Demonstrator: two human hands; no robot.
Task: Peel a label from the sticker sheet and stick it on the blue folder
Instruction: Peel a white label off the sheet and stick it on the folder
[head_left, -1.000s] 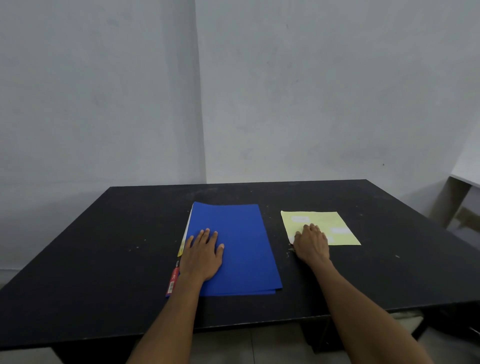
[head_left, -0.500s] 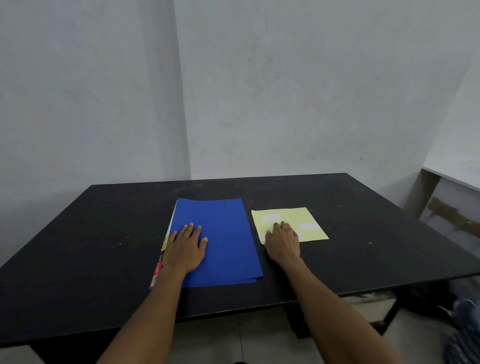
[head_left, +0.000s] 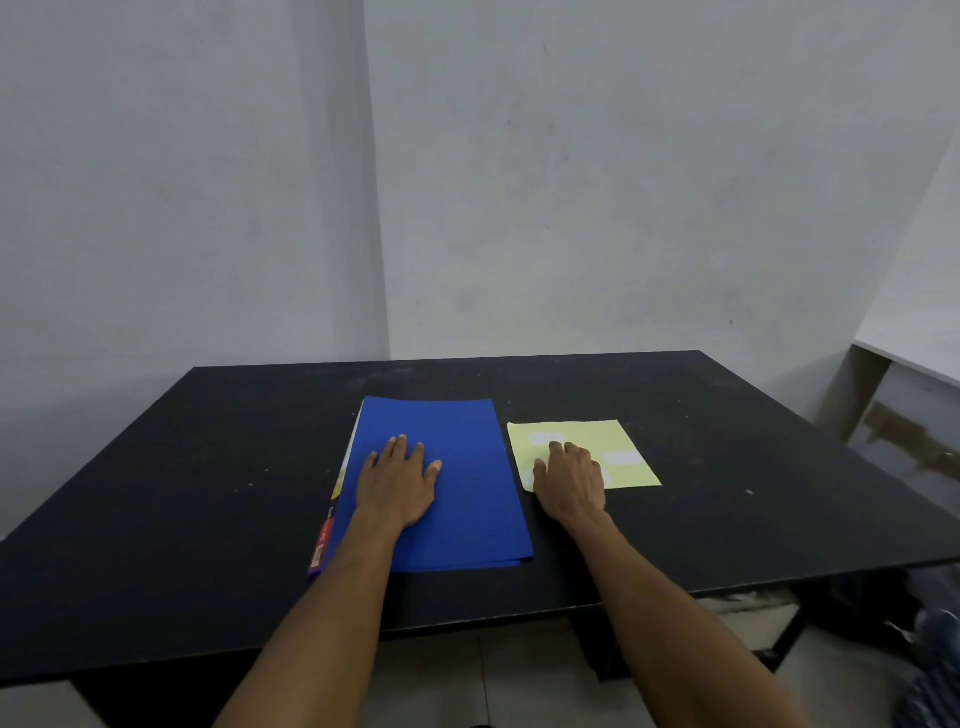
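The blue folder lies flat at the middle of the black table, with yellow and red paper edges showing along its left side. My left hand rests flat on the folder's left half, fingers spread. Right of the folder lies the pale yellow sticker sheet with white labels on it, one label to the right of my hand. My right hand lies on the sheet's near left part, fingers bent down onto it, covering some labels. Neither hand holds anything.
The table's near edge runs just below the folder. A grey wall corner stands behind the table. At the far right is a white shelf or desk with a gap to the table. Tiled floor shows under the table.
The view has shifted a little. My right hand's fingers have curled down onto the sticker sheet. My left hand stays flat on the folder.
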